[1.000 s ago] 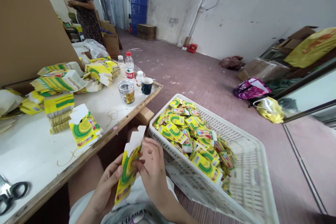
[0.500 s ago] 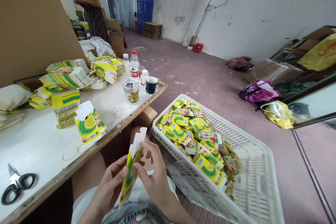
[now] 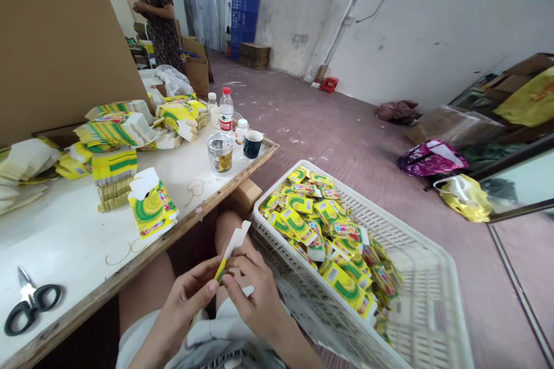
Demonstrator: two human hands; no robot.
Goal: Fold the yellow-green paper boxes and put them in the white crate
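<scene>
Over my lap, both hands pinch one flat yellow-and-green carton (image 3: 231, 249), seen edge-on with its white flap pointing up. My left hand (image 3: 186, 300) grips its lower left edge with thumb and fingers. My right hand (image 3: 253, 291) holds the right side, fingers closed on it. To the right stands a white plastic crate (image 3: 415, 305) with several yellow-green packets (image 3: 324, 230) heaped in its near-left part.
The white table (image 3: 64, 242) at left carries stacks of flat cartons (image 3: 153, 207), black scissors (image 3: 30, 302), a glass jar (image 3: 220, 153), a dark cup (image 3: 253, 144) and a water bottle (image 3: 225, 109). A person (image 3: 158, 17) stands at the back. Bags lie on the floor at right.
The carton has turned from face-on to edge-on between my hands and sits a little lower. The view has shifted slightly to the left.
</scene>
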